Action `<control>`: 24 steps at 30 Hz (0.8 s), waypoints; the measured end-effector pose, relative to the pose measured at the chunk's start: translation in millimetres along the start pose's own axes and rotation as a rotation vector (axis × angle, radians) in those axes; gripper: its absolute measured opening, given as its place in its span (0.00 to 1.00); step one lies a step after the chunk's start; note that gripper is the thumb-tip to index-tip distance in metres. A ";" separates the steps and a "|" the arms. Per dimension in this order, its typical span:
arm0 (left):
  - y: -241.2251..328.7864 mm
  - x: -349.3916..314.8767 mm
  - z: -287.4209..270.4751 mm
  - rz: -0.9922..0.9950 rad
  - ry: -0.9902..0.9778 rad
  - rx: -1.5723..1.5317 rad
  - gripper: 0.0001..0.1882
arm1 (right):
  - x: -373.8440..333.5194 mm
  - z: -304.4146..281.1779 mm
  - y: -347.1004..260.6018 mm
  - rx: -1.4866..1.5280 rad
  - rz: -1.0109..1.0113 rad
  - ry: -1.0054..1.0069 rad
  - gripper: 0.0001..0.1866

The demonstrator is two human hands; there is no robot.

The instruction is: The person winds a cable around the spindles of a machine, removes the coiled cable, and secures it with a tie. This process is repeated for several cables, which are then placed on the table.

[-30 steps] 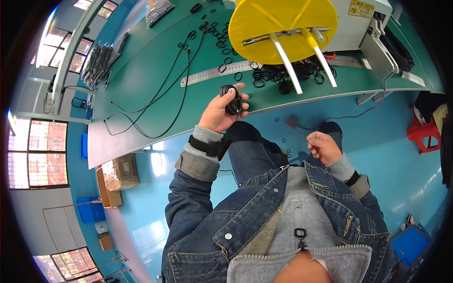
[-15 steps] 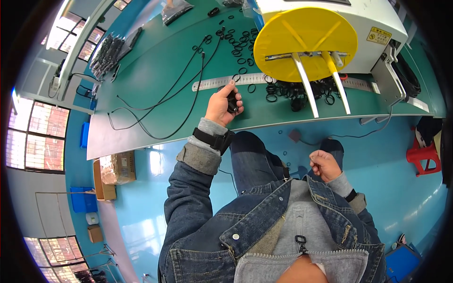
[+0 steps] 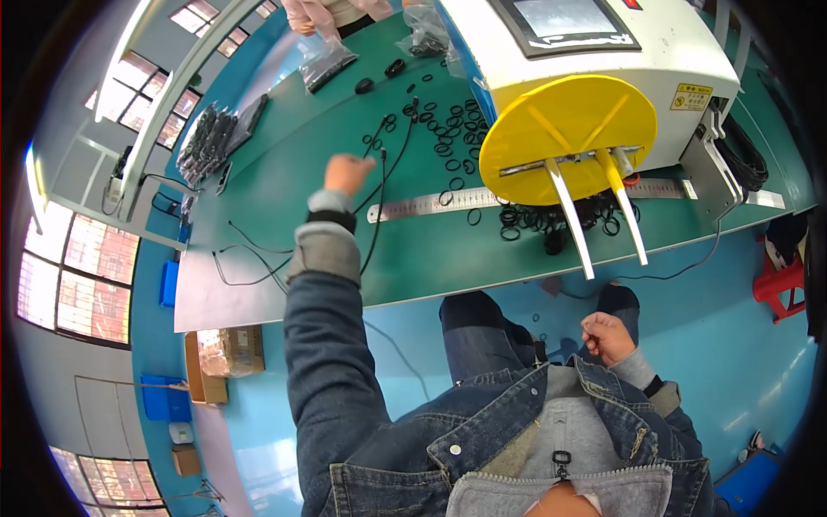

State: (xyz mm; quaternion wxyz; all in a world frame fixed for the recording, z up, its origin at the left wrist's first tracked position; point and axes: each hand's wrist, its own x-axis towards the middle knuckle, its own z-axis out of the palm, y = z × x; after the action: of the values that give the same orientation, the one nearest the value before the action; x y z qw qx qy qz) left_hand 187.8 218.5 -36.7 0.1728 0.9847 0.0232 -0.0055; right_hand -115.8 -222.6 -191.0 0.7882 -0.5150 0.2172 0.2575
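1. Black cable (image 3: 379,202) on green bench (image 3: 284,172), long axis running toward and away from the person, beside steel ruler (image 3: 431,205).
2. Left hand (image 3: 347,172) fisted at cable's far end, apparently gripping it.
3. Right hand (image 3: 607,336) closed near lap, contents unclear.

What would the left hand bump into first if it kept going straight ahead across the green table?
Probably the black cable just beyond the left hand, then the scattered black rings; how high the hand is cannot be judged.
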 end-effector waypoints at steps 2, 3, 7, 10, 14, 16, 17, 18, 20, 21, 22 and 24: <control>5.4 -27.9 32.5 -0.088 0.007 0.262 0.27 | 3.5 -0.1 0.2 -0.032 0.010 -0.041 0.03; 3.9 -39.7 45.6 -0.074 -0.004 0.278 0.24 | 3.8 0.0 0.1 -0.050 0.019 -0.062 0.03; 1.9 -49.4 61.5 -0.028 0.038 0.370 0.18 | 4.6 6.8 -1.0 -0.070 0.014 -0.077 0.03; -2.9 -47.2 58.8 -0.050 0.210 0.313 0.14 | 1.7 9.9 0.4 -0.066 -0.004 -0.089 0.03; -32.9 -53.5 14.4 -0.025 0.735 -0.230 0.09 | -9.2 11.9 -4.0 -0.112 -0.111 -0.054 0.03; 48.5 -93.2 -7.4 0.201 0.742 -0.608 0.10 | -18.1 -0.6 -10.3 -0.102 -0.166 0.036 0.04; 68.6 -120.8 -24.4 0.319 0.744 -0.583 0.10 | -25.8 3.3 -22.1 -0.197 -0.401 0.102 0.05; 86.0 -144.9 -33.5 0.437 0.735 -0.564 0.10 | -36.4 7.9 -35.2 -0.291 -0.631 0.182 0.07; 120.6 -196.0 -40.4 0.722 0.625 -0.374 0.09 | -66.1 33.8 -75.3 -0.537 -1.277 0.318 0.12; 140.8 -215.5 -40.7 0.828 0.546 -0.333 0.10 | -84.1 44.5 -96.5 -0.710 -1.486 0.370 0.13; 158.8 -234.9 -40.2 0.926 0.474 -0.289 0.11 | -101.1 54.3 -114.9 -0.892 -1.692 0.410 0.15; 180.7 -259.6 -35.9 1.016 0.312 -0.277 0.15 | -119.7 78.3 -140.4 -1.010 -1.828 0.396 0.16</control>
State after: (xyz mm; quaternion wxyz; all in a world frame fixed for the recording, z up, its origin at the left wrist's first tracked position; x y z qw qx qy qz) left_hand -62.8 49.6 63.4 0.2763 0.8292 -0.4292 0.2280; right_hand -113.9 -219.4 9.4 0.3275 -0.7829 -0.2598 -0.4607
